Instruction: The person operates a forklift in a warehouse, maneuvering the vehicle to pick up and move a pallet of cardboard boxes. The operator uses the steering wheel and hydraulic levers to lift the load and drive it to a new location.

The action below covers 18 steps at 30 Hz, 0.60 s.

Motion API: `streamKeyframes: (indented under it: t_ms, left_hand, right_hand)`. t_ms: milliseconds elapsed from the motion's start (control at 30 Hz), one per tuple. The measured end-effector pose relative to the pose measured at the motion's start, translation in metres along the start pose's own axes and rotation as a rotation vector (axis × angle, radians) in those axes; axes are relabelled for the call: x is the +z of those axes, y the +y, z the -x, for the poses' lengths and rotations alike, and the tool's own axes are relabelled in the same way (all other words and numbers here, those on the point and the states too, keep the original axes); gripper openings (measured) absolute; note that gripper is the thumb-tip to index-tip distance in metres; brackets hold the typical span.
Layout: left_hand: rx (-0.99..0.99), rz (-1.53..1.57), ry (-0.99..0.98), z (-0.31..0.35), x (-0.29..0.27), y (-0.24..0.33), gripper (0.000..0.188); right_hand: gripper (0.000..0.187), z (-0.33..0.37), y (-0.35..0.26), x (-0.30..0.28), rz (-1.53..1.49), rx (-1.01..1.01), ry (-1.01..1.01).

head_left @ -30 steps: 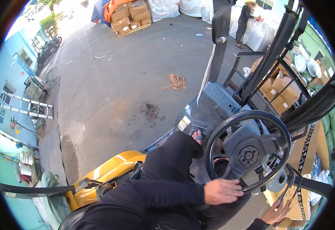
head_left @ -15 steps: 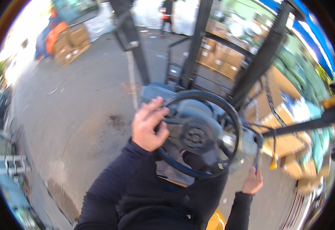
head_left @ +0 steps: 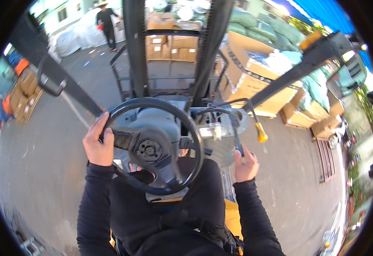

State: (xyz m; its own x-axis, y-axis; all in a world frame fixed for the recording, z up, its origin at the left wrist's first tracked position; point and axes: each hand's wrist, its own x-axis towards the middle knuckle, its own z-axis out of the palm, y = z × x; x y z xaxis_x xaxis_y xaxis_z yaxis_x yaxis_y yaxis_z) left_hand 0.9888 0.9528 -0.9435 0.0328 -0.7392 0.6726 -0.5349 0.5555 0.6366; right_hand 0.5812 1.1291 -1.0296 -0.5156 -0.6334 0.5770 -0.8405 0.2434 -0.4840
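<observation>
My left hand (head_left: 98,143) is closed on the left rim of a black steering wheel (head_left: 150,149), with the thumb on the inner side. To the right of the wheel, my right hand (head_left: 246,165) grips the lower end of a dark lever (head_left: 236,134) between thumb and fingers. Beside that lever hangs another, bent one with a yellow knob (head_left: 261,133), which neither hand touches. Both forearms are in black sleeves. My legs are under the wheel, and its rim partly hides them.
Ahead rises a forklift's dark mast (head_left: 136,51), with stacked cartons (head_left: 182,48) beyond it. Large open boxes (head_left: 254,81) and green sacks (head_left: 261,29) stand at the right front. A person (head_left: 105,25) in dark clothes is at the far left, and more cartons (head_left: 26,91) are at the left.
The view has swung right, so the mast and wheel now appear farther left. My left hand's fingers have closed around the rim. My right hand stays on the lever.
</observation>
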Motion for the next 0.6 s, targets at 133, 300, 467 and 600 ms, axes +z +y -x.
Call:
streamKeyframes:
  t_ms: [133, 300, 467, 600]
  left_hand:
    - [0.114, -0.466, 0.006, 0.095, -0.014, -0.011, 0.043]
    - [0.372, 0.539, -0.175, 0.154, 0.074, 0.070, 0.042]
    - [0.459, 0.396, 0.153, 0.048, 0.146, 0.085, 0.033]
    - [0.389, 0.239, 0.376, -0.034, 0.112, 0.029, 0.027]
  right_hand:
    - [0.040, 0.003, 0.022, 0.015, -0.383, 0.131, -0.057]
    - [0.034, -0.005, 0.039, -0.001, -0.193, 0.042, 0.021]
    - [0.035, 0.000, 0.036, -0.025, 0.027, -0.113, 0.026]
    - [0.034, 0.003, 0.028, -0.015, -0.044, -0.003, -0.040]
